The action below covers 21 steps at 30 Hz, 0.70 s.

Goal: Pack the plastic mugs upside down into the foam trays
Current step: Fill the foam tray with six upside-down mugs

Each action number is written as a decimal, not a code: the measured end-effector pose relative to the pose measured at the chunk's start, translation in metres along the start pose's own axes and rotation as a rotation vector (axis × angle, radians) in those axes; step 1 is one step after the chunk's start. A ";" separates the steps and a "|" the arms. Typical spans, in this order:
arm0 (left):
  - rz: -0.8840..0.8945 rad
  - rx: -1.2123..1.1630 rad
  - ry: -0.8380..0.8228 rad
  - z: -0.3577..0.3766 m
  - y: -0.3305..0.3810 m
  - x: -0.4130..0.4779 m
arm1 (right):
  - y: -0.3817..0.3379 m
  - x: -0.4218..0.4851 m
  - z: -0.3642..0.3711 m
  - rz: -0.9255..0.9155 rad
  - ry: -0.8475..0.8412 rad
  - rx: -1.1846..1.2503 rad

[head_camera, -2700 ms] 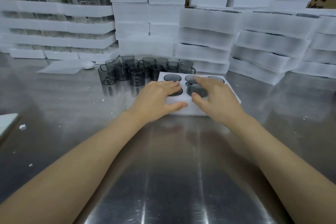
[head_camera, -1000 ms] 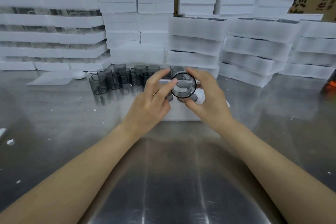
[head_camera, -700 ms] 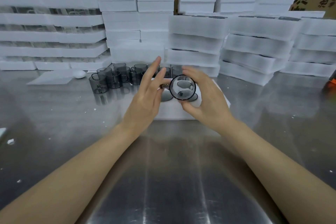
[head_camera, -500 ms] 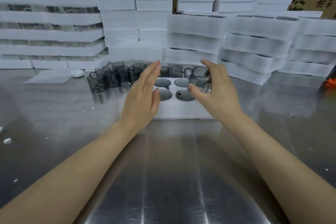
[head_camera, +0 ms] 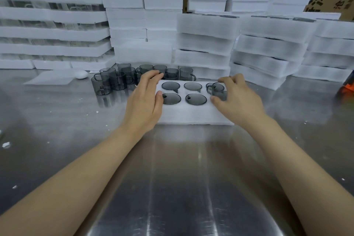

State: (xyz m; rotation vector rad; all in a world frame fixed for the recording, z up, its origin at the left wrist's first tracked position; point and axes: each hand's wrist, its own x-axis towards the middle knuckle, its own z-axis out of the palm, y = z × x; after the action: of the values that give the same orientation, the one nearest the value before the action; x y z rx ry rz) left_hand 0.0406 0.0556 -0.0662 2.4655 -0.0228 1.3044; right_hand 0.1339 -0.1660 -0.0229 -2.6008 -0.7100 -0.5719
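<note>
A white foam tray (head_camera: 191,115) lies on the steel table before me. Several smoky grey mugs sit upside down in its holes, their round bases showing, such as one in the near row (head_camera: 195,99). My right hand (head_camera: 237,99) grips another grey mug (head_camera: 218,92) between thumb and fingers over the tray's near right hole. My left hand (head_camera: 143,99) lies flat on the tray's left end, fingers straight. A cluster of loose upright grey mugs (head_camera: 118,80) stands behind the tray to the left.
Stacks of white foam trays (head_camera: 206,44) wall off the back of the table (head_camera: 182,178). A flat foam sheet (head_camera: 51,79) and a small white oval object (head_camera: 81,74) lie at the left. An orange object (head_camera: 349,86) shows at the right edge.
My right hand carried the mug from in front of me down to the tray's right end. My left hand let go of the mug and dropped onto the tray's left end.
</note>
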 end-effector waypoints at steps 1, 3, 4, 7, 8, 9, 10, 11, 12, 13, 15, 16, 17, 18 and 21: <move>-0.003 0.000 -0.005 0.000 0.000 0.000 | 0.000 -0.001 0.000 -0.011 -0.012 -0.026; -0.005 0.003 -0.015 0.000 0.001 0.000 | 0.001 0.000 0.001 -0.008 -0.030 -0.061; -0.006 0.005 -0.019 -0.001 0.002 0.000 | 0.002 0.000 0.000 0.008 -0.047 -0.065; -0.019 0.004 -0.027 -0.002 0.003 0.000 | 0.004 0.001 0.000 0.011 -0.077 0.000; -0.023 0.003 -0.028 -0.002 0.004 0.000 | 0.003 0.000 0.001 -0.025 -0.086 0.009; -0.025 0.001 -0.031 -0.003 0.005 0.000 | 0.001 -0.001 0.003 -0.068 -0.116 -0.007; -0.024 0.001 -0.033 -0.003 0.005 0.000 | 0.000 -0.002 0.005 -0.104 -0.169 -0.037; -0.023 0.004 -0.037 -0.003 0.005 0.000 | 0.000 -0.002 0.007 -0.123 -0.236 -0.066; -0.022 0.010 -0.040 -0.004 0.005 0.000 | 0.000 -0.002 0.009 -0.123 -0.307 -0.084; -0.024 0.018 -0.046 -0.003 0.005 0.000 | 0.001 -0.002 0.010 -0.111 -0.369 -0.091; -0.035 0.032 -0.064 -0.002 0.005 -0.001 | 0.002 -0.001 0.011 -0.088 -0.437 -0.093; -0.046 0.034 -0.073 -0.001 0.004 -0.002 | 0.002 0.000 0.011 -0.084 -0.452 -0.093; -0.060 0.032 -0.080 0.000 0.004 -0.002 | 0.002 0.000 0.010 -0.083 -0.461 -0.093; -0.074 0.028 -0.085 0.000 0.004 -0.002 | 0.002 0.000 0.010 -0.084 -0.467 -0.092; -0.100 0.024 -0.095 0.000 0.003 -0.002 | 0.002 -0.004 0.010 -0.115 -0.390 -0.075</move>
State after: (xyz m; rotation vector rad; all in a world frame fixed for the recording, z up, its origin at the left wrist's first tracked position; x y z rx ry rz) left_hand 0.0386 0.0526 -0.0673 2.5126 0.0919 1.1520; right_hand 0.1347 -0.1642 -0.0337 -2.7872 -0.9790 -0.1198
